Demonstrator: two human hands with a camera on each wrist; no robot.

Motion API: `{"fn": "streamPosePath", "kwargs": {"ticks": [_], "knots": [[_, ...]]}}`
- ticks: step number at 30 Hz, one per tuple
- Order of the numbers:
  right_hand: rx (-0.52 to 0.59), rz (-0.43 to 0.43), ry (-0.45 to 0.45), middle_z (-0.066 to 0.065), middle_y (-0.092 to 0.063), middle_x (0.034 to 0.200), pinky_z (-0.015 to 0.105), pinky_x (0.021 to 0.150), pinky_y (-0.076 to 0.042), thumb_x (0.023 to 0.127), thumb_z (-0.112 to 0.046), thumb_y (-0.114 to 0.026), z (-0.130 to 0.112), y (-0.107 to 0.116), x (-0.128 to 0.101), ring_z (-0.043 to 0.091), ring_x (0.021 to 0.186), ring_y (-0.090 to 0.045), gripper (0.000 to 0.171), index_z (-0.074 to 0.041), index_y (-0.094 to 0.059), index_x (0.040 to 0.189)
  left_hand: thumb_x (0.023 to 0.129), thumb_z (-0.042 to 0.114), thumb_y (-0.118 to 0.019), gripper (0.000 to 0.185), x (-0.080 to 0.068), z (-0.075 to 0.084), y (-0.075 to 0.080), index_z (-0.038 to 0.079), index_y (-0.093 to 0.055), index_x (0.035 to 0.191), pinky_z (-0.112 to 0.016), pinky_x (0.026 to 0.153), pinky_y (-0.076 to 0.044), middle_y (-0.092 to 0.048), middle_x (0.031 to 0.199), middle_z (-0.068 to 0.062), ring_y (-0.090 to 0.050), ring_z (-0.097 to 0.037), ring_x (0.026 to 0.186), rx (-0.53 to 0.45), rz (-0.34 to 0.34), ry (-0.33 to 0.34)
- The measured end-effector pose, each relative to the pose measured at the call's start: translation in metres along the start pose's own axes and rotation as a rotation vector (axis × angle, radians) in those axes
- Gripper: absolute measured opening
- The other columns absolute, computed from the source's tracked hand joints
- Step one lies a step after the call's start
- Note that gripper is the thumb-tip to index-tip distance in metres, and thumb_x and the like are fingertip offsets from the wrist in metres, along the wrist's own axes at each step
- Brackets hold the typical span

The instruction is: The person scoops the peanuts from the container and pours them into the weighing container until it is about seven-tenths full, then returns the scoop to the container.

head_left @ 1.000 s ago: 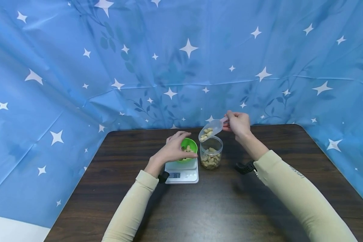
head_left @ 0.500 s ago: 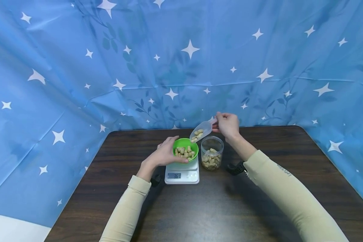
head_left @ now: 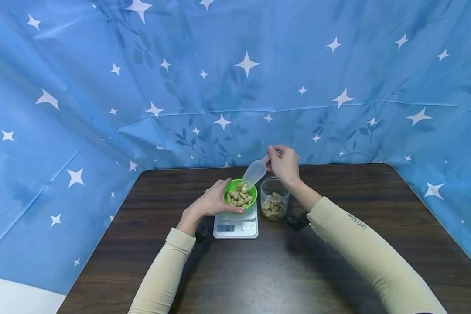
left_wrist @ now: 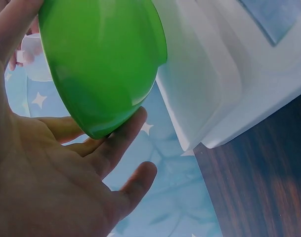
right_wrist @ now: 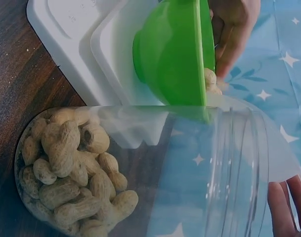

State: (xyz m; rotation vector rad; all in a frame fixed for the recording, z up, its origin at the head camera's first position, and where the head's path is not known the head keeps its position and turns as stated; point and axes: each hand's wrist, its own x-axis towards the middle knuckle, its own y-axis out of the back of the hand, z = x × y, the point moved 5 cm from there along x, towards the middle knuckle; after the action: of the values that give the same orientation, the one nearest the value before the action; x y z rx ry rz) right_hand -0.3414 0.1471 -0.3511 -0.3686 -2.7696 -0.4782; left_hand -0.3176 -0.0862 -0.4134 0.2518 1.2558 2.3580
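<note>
A green bowl (left_wrist: 106,59) stands on the white kitchen scale (head_left: 243,232), and shelled-on peanuts (head_left: 238,198) fill part of it. My left hand (head_left: 211,201) holds the bowl from its left side, thumb at the near rim and fingers around the back. My right hand (head_left: 284,166) pinches the handle of a translucent scoop (head_left: 254,173). The scoop tilts down to the left, its lip over the bowl's right rim, with peanuts at its mouth. Right of the bowl stands a clear jar (right_wrist: 185,168), with more peanuts (right_wrist: 71,173) in its lower part.
The jar has no lid on and sits close beside the scale, under my right forearm. The scale's display (head_left: 225,227) is lit. A dark wood table (head_left: 235,270) carries everything, and a blue star-patterned curtain (head_left: 204,96) hangs behind its far edge.
My right hand has moved left with the scoop, from over the jar to the bowl, and tipped it; its peanuts slid toward the bowl. My left hand shifted slightly left around the rim.
</note>
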Motion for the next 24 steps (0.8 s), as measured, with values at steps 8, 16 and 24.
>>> {"fn": "streamPosePath", "kwargs": {"ticks": [8,16,24], "knots": [[-0.013,0.002,0.052,0.015,-0.074,0.083,0.028,0.06,-0.06,0.109,-0.029,-0.055,-0.009,0.008,-0.003,0.026,0.076,-0.073,0.034,0.001,-0.072,0.109,0.074,0.052,-0.09,0.118,0.0,-0.001,0.0,0.002,-0.028,0.161,-0.061,0.113,-0.031,-0.037,0.157,-0.019,-0.04,-0.036,0.141,-0.029,0.005,0.01],[-0.008,0.028,0.088,0.017,-0.074,0.083,0.025,0.059,-0.059,0.109,-0.029,-0.055,-0.018,0.02,-0.001,0.027,0.075,-0.073,0.036,0.003,-0.072,0.107,0.074,0.052,-0.09,0.118,-0.001,-0.002,-0.001,0.003,-0.028,0.161,-0.06,0.111,-0.035,-0.038,0.157,-0.018,-0.041,-0.037,0.139,-0.039,0.012,0.012],[0.022,0.037,0.119,0.017,-0.074,0.083,0.036,0.062,-0.061,0.108,-0.029,-0.056,-0.025,0.034,-0.003,0.023,0.071,-0.073,0.036,0.003,-0.072,0.105,0.074,0.05,-0.091,0.118,-0.001,-0.002,-0.001,0.001,-0.028,0.161,-0.06,0.113,-0.033,-0.037,0.157,-0.019,-0.041,-0.036,0.14,-0.049,0.018,0.0]]}}
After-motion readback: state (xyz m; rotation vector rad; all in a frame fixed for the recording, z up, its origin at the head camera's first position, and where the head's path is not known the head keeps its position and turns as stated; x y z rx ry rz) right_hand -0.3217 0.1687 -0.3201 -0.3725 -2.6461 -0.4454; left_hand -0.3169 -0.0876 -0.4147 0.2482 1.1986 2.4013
